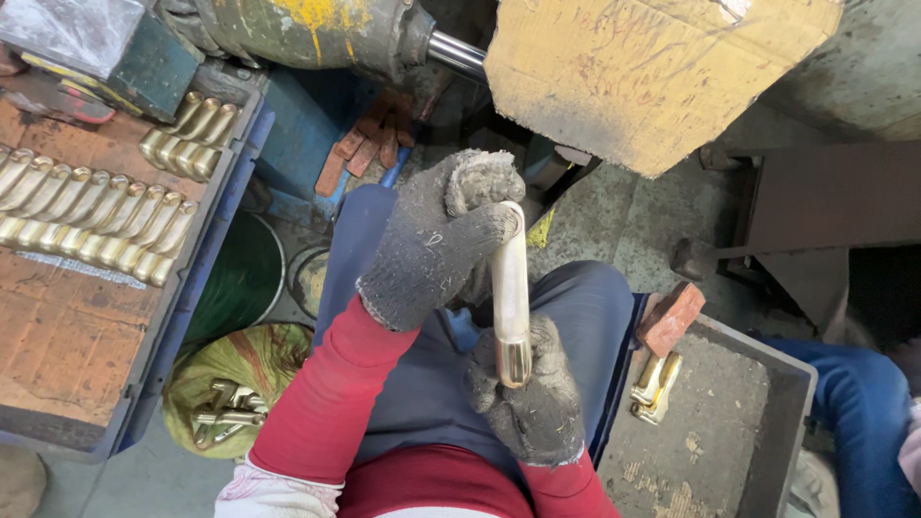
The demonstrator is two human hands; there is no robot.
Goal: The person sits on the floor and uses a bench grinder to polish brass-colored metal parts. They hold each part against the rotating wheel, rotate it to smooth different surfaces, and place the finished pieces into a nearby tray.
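I hold a curved, polished brass tube upright over my lap with both hands in grey work gloves. My left hand wraps around its bent upper end. Lower down, my right hand grips the bottom end, whose shiny round tip faces me. The tube is just below a large, worn, tan buffing wheel.
A blue tray on the left holds rows of similar brass parts. A grey bin on the right holds two brass parts and a brick. A green sack with more parts lies below. Another person's jeans-clad leg is far right.
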